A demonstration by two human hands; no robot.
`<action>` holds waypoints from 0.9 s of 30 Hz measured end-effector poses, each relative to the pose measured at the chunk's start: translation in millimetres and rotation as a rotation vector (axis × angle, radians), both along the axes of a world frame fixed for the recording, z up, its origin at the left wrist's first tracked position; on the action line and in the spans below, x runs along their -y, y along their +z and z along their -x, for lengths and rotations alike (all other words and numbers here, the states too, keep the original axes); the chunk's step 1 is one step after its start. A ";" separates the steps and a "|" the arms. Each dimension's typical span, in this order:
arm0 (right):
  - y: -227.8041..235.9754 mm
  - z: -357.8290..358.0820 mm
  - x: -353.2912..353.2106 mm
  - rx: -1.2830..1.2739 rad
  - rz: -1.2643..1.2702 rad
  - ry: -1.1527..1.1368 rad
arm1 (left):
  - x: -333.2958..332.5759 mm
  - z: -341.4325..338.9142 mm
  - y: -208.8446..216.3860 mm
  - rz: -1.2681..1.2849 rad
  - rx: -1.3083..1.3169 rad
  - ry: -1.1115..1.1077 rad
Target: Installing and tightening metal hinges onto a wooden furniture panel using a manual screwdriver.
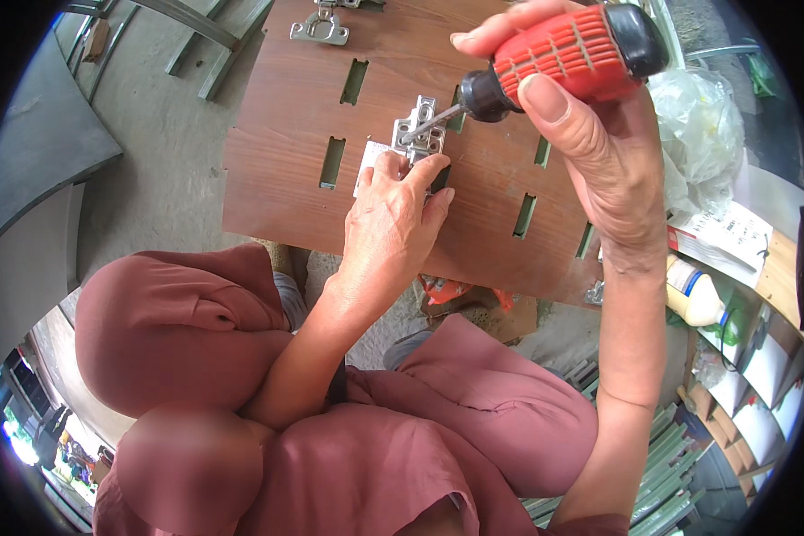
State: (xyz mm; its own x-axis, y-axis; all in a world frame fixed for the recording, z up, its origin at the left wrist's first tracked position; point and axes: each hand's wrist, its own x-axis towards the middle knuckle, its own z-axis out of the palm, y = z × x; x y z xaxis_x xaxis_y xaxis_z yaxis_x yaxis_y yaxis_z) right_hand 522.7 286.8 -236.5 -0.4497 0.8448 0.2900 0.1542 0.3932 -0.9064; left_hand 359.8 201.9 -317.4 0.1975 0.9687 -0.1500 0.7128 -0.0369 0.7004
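Note:
A metal cabinet hinge lies on a brown wood-look panel with several cut slots. My left hand grips the hinge's near end with bent fingers, holding it against the panel. A flat whitish piece shows under these fingers; what it belongs to is hidden. My right hand is wrapped round the red and black handle of a screwdriver. Its shaft slants down to the left, with the tip at the hinge. Another metal hinge sits at the panel's far left edge.
Right of the panel are a clear plastic bag, a white printed package and a bottle of cream-coloured liquid. Metal profiles lie at the lower right. A dark grey sheet stands on the left.

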 end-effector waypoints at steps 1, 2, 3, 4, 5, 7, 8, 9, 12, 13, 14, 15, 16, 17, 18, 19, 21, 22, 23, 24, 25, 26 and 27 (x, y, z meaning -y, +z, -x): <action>-2.2 1.3 -0.5 -0.002 -0.003 0.004 | 0.4 0.6 0.0 -0.003 -0.002 0.004; -4.4 2.0 0.0 -0.231 0.006 -0.028 | 1.6 -0.3 0.0 -0.002 0.001 0.005; -5.1 2.5 0.0 -0.459 0.015 -0.060 | 2.2 -1.0 0.0 -0.001 0.005 0.006; 7.8 -5.6 1.1 -0.347 -0.052 -0.163 | 2.1 -1.1 0.4 -0.001 0.009 0.010; 19.2 -0.5 2.6 -0.472 -0.039 -0.119 | 2.0 -1.1 1.2 0.014 0.013 0.015; 43.9 20.7 14.9 -0.162 -0.072 -0.383 | 1.8 0.0 0.7 0.030 0.021 0.022; 40.7 18.5 13.2 -0.168 -0.076 -0.381 | 1.6 1.8 1.3 0.035 0.010 0.019; 32.7 12.0 10.4 -0.202 -0.056 -0.289 | 0.7 1.1 0.7 0.039 0.010 0.011; 14.3 -5.0 11.6 -0.173 0.041 -0.167 | 1.1 0.7 -0.1 0.050 0.026 0.007; 9.7 -7.2 12.7 -0.107 0.119 -0.140 | 1.2 0.9 -0.5 0.048 0.025 0.009; 5.9 -1.7 14.3 -0.160 0.096 -0.171 | 2.2 0.4 -1.0 0.036 0.020 0.014; 4.4 -2.1 13.8 -0.160 0.098 -0.168 | 2.9 0.1 -1.4 0.024 0.014 0.018; 3.0 -3.1 12.6 -0.172 0.107 -0.154 | 3.2 0.3 -1.1 0.025 0.014 0.020; 2.5 -4.1 12.1 -0.180 0.115 -0.143 | 2.8 -0.1 -0.1 0.020 0.017 0.018; 1.6 -4.1 12.8 -0.177 0.115 -0.144 | 2.6 -0.6 0.4 0.016 0.019 0.014; 0.5 -3.7 13.6 -0.183 0.116 -0.148 | 2.7 -1.6 0.2 0.016 0.022 0.013; -1.6 0.1 13.4 -0.196 0.117 -0.147 | 3.1 -0.5 -1.3 0.017 0.014 0.013; -2.0 1.8 13.2 -0.200 0.112 -0.144 | 3.2 0.3 -1.8 0.017 0.012 0.013; -1.6 2.4 13.5 -0.200 0.108 -0.142 | 3.5 0.5 -2.1 0.014 0.015 0.013; -0.9 2.7 14.0 -0.200 0.108 -0.143 | 3.6 0.6 -2.2 0.011 0.017 0.012; 0.1 3.0 14.7 -0.193 0.116 -0.148 | 3.5 0.4 -1.8 0.011 0.018 0.012; 0.5 3.0 15.2 -0.186 0.123 -0.152 | 3.4 -0.1 -1.1 0.011 0.013 0.013; 0.5 2.7 15.4 -0.185 0.124 -0.152 | 3.4 -0.4 -0.7 0.011 0.009 0.014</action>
